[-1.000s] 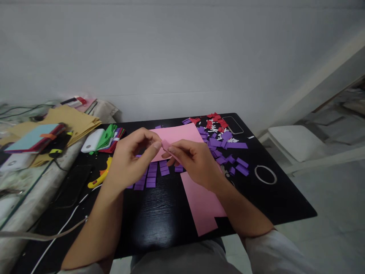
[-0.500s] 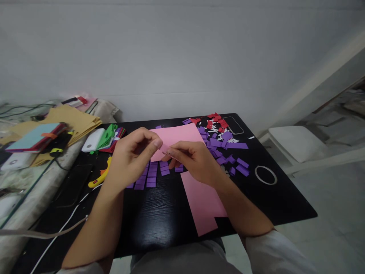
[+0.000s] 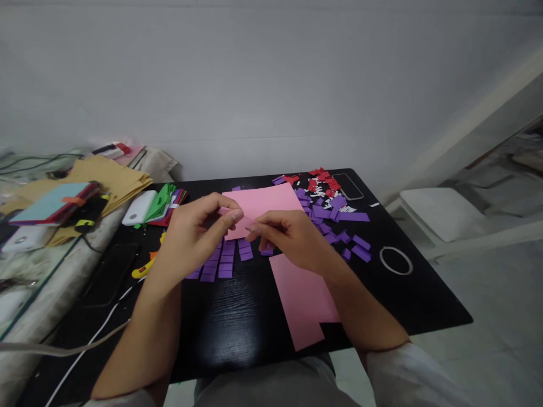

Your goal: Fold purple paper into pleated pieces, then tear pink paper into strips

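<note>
A small strip of pink paper (image 3: 248, 221) is pinched in my left hand (image 3: 203, 229), thumb against fingertips. My right hand (image 3: 291, 234) is closed in a pinch at the strip's right end, and its fingers partly cover it. Beneath and behind the hands lies a pink paper sheet (image 3: 265, 198). Another pink sheet (image 3: 299, 305), with a notch cut from its near corner, lies partly under my right forearm. Purple paper strips (image 3: 226, 260) with crosswise lines lie in rows below my hands.
Purple scraps (image 3: 360, 249), red scraps (image 3: 326, 180) and white bits are scattered on the black table's (image 3: 229, 333) right side, near a pale ring (image 3: 395, 260). At left are a yellow-handled tool (image 3: 143, 270), a phone (image 3: 109, 275), green folded paper (image 3: 160, 202) and a white cable (image 3: 80, 356).
My fingers have shifted slightly around the pink strip; more of it now shows behind my left thumb. Both forearms stay almost in place, and the sheets and scraps have not moved.
</note>
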`<control>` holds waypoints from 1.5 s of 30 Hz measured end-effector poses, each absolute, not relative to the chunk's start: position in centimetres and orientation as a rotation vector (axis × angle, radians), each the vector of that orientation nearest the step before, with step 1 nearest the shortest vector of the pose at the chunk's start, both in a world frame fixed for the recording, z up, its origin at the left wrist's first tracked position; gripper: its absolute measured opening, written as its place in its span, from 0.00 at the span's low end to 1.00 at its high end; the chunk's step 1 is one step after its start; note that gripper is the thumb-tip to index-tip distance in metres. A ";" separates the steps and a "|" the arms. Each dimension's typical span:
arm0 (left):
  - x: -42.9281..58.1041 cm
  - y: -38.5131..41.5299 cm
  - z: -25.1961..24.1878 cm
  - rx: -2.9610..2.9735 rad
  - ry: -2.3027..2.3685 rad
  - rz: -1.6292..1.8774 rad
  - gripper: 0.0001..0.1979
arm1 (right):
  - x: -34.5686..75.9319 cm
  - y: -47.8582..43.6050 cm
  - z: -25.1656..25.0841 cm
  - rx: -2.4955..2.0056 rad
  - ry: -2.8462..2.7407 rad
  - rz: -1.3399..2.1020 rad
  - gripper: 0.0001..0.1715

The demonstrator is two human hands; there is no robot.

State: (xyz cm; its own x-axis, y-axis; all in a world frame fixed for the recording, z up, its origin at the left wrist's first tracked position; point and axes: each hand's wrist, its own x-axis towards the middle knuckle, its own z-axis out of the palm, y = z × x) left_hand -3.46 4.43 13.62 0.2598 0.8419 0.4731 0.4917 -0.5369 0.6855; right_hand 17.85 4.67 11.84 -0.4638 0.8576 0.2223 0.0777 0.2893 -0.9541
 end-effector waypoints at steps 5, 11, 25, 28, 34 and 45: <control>-3.6 4.3 13.6 2.160 1.234 1.163 0.04 | 18.3 4.8 11.8 -0.892 -1.813 1.184 0.13; -3.8 4.3 14.0 2.253 1.108 1.046 0.05 | 18.5 5.0 11.6 -0.893 -1.870 1.150 0.15; -6.4 0.0 8.0 1.860 1.329 0.854 0.09 | 20.8 3.3 7.9 -1.033 -2.122 1.632 0.20; -7.8 -2.0 5.5 1.748 1.390 0.812 0.10 | 21.8 2.4 5.4 -1.121 -2.101 1.766 0.20; -9.3 -5.6 1.6 1.633 1.423 0.734 0.11 | 23.5 -0.3 3.4 -1.337 -2.203 1.612 0.18; -10.2 -11.0 -1.1 1.557 1.516 0.693 0.12 | 19.4 -6.2 0.3 -1.330 -2.370 0.661 0.18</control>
